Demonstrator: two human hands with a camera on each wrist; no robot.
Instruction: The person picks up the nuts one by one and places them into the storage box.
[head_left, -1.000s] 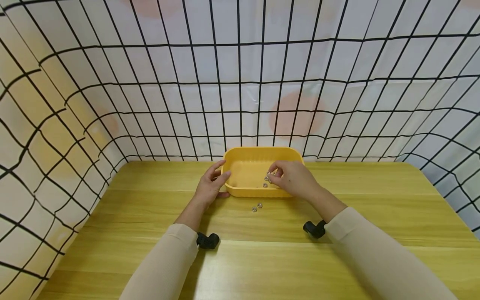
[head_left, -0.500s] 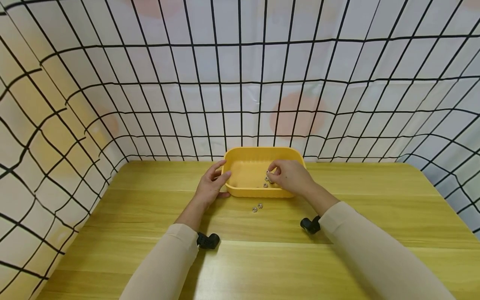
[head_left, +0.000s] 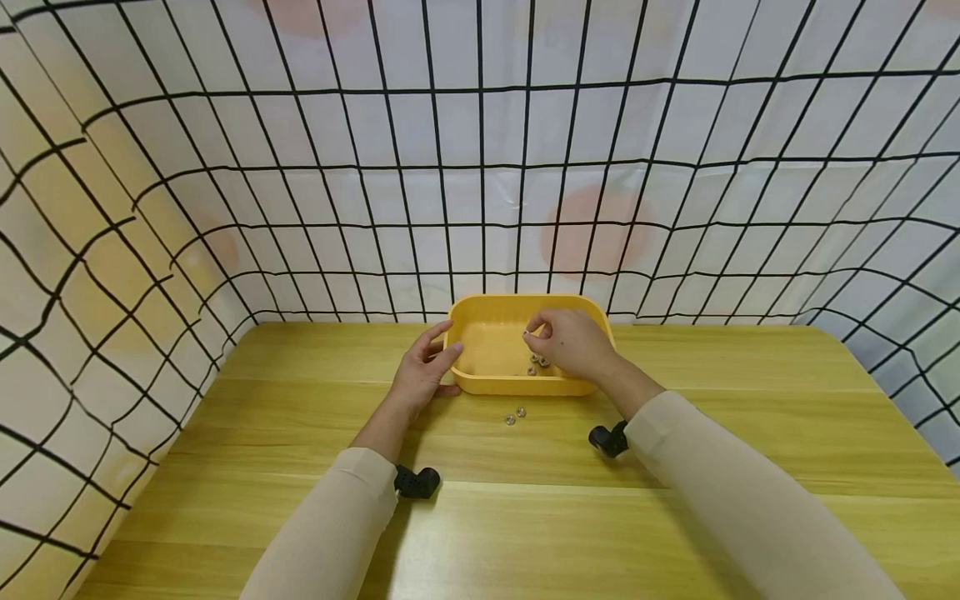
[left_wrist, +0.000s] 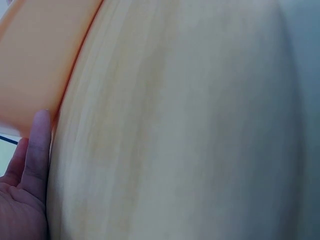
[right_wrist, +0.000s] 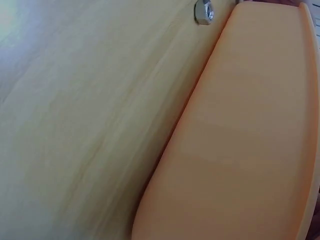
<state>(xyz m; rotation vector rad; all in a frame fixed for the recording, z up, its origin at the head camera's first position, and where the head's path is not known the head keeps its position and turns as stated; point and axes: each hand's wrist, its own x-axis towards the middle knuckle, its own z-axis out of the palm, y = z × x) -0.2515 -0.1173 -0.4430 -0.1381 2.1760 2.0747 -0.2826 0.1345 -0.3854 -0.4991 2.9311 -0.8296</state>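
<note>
At the back of the table stands a yellow plastic tray (head_left: 487, 385) with rounded corners. My left hand (head_left: 416, 375) holds its left end, the thumb on the rim and fingers against the outside wall. In the left wrist view, fingers (left_wrist: 37, 155) lie along that wall. Over the tray's right half, my right hand (head_left: 573, 343) pinches a tiny item at thumb and index tip, apparently a metal nut (head_left: 527, 333), mostly covered. Several nuts (head_left: 543, 362) lie in the tray beneath this hand. Outside, before the front wall, two more nuts (head_left: 521, 412) rest on the wood.
The wooden table (head_left: 495, 533) stretches toward me and to both sides. Behind the tray rises a black wire grid (head_left: 480, 192) before a pale cloth, curving round left and right. A black wrist camera (head_left: 417, 482) sits at each cuff.
My right hand has lifted slightly and shifted left and back above the tray, away from the nuts inside, its fingertips still pinched. The left hand and tray stay practically where they were.
</note>
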